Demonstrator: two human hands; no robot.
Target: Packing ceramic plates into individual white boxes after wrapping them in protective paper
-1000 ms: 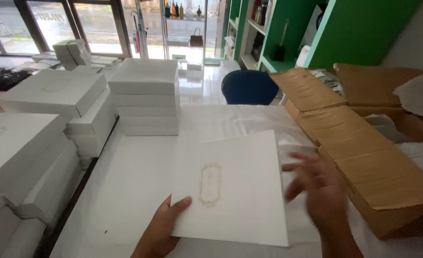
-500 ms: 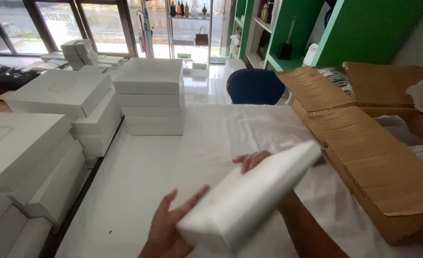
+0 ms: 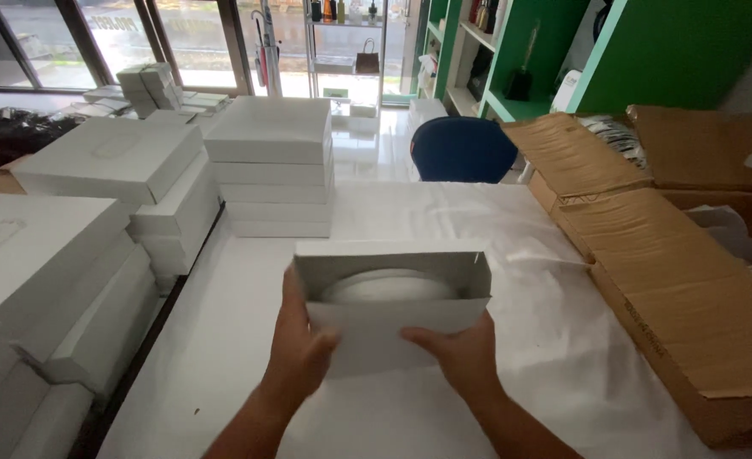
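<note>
- Since half a second ago: white box [image 3: 390, 299], then tilted on its edge, is now turned with its open mouth facing the wearer; both hands have shifted to its near underside.
- Table [image 3: 223, 357]: white paper-covered surface, running near to far down the centre of the scene.
- Brown cartons [image 3: 648, 255]: right side, flaps open; contents mostly hidden, far carton cut off by the frame edge.
- Stacks of white boxes [image 3: 270, 161]: far centre and along the left; near-left ones cut off at the frame edge.
- Blue chair [image 3: 463, 149]: far end of the table, only its back visible.
- White box: held up over the table's near centre, clear of the surface; a pale rounded item [image 3: 389, 286] sits inside, its kind hard to make out.
- Left hand [image 3: 299, 348]: thumb pressed on the near face, fingers wrapped behind, unseen.
- Right hand [image 3: 461, 357]: thumb on the near face, fingers curled under, hidden.
- Step in hand, by judgement: checking the interior; closing the flap would call for freeing one hand.
</note>
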